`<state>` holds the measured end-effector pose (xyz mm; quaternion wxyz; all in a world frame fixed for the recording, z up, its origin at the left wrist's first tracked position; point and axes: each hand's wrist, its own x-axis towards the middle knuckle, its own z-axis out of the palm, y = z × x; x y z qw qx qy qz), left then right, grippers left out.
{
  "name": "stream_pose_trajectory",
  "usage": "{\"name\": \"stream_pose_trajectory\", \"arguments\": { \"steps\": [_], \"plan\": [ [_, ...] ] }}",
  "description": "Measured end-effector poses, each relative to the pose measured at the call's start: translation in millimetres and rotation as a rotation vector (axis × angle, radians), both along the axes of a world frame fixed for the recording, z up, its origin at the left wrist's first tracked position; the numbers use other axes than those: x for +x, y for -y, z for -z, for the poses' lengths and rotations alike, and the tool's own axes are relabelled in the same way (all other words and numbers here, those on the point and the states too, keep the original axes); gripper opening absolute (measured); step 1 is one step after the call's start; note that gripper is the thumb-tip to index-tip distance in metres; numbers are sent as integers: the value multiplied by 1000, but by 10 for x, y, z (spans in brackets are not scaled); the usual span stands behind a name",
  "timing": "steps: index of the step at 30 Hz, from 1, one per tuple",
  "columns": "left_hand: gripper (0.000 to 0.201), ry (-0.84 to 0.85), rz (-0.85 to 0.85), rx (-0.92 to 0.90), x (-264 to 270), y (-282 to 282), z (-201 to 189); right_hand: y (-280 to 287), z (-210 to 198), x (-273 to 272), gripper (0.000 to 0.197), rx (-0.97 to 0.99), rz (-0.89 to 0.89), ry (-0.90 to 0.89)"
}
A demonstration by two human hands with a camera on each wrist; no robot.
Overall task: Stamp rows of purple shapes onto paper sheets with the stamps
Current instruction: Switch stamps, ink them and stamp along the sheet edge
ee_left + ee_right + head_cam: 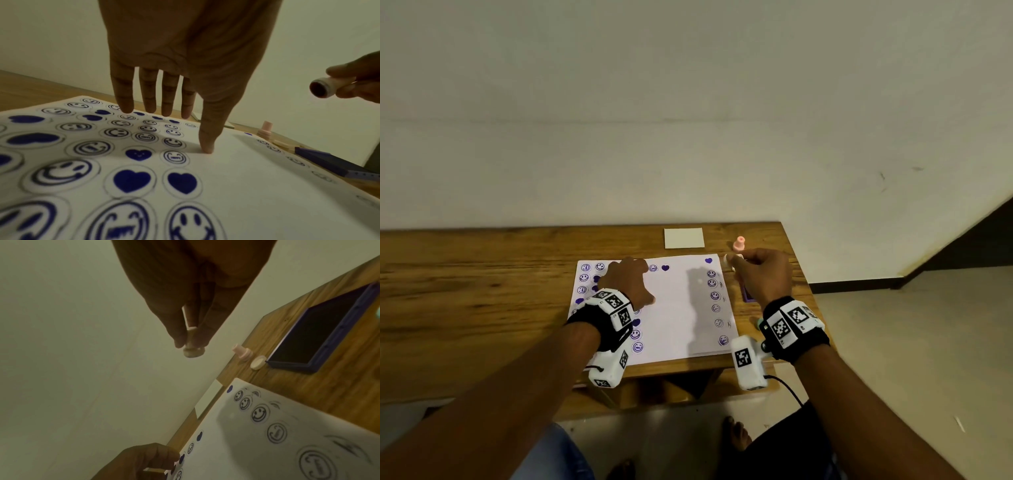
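A white paper sheet (674,308) lies on the wooden table (482,291), stamped with purple smileys and hearts along its left part and right edge. My left hand (626,284) rests flat on the sheet, fingers straight (152,97), thumb tip touching the paper. My right hand (760,274) hovers past the sheet's top right corner and pinches a small pale round stamp (193,347) by its stem. The stamp's inked face (318,88) points toward the sheet, above it. The purple ink pad (320,331) lies open on the table beside the sheet, under the right hand.
A pink stamp (739,244) stands near the table's far right corner, with a pale round cap (258,364) beside it. A small blank white card (683,237) lies at the far edge. The table's right edge (801,270) is close to the right hand.
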<state>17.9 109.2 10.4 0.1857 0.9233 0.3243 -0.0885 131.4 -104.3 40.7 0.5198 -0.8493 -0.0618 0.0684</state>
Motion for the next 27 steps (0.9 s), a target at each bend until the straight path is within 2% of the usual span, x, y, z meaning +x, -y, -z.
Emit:
{"name": "stream_pose_trajectory", "arguments": {
  "steps": [3,9,12,15,18,21,27],
  "plan": [
    [62,16,-2,-32,-39,14,-4,126,-10,2,12,6,19,4],
    [38,168,-22,5,-70,44,-140,362,-63,-66,12,74,44,2],
    [31,173,-6,-36,-106,176,-149,498,-59,-97,9,129,80,-27],
    [25,223,91,-152,-143,437,-105,638,0,-136,7,155,95,-26],
    [25,304,178,-304,-136,762,-59,764,99,-177,6,186,117,-48],
    [31,360,163,-406,-45,1106,-1,884,245,-196,12,245,155,-101],
    [45,405,239,-362,254,1555,66,982,469,-138,6,303,216,-148]
  ]
}}
